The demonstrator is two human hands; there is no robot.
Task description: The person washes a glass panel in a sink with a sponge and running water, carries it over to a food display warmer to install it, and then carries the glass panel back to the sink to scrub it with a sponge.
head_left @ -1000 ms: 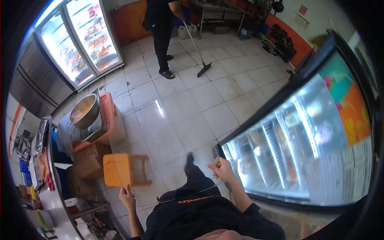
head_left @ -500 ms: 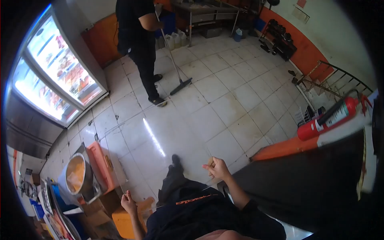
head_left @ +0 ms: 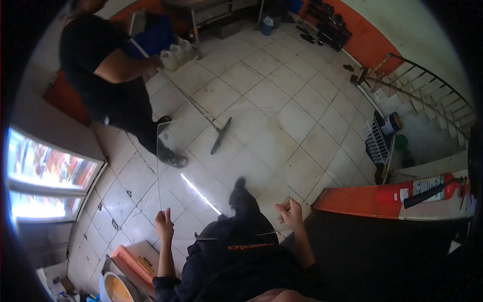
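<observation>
My left hand point(head_left: 164, 225) is closed on the left edge of a large clear sheet point(head_left: 216, 166), thumb up. My right hand point(head_left: 291, 213) is closed at the sheet's right side, level with my waist. The sheet is see-through, so the floor and my foot show through it; only its thin edges and a streak of reflected light stand out. Whether it is glass or plastic I cannot tell. Ahead to the left, a co-worker point(head_left: 100, 75) in dark clothes holds a long-handled floor squeegee point(head_left: 221, 136) with its blade on the tiles.
A lit glass-door fridge point(head_left: 50, 166) stands left. Lower left are an orange crate point(head_left: 132, 264) and a metal bowl point(head_left: 118, 288) with orange contents. On the right are a fire extinguisher point(head_left: 427, 191) on a low ledge, a wire rack point(head_left: 377, 141) and stairs with a railing point(head_left: 427, 75).
My view has turned right and moved forward, with the sheet still between my hands. The co-worker and squeegee appear closer; the fridge and crate have shifted toward the lower left.
</observation>
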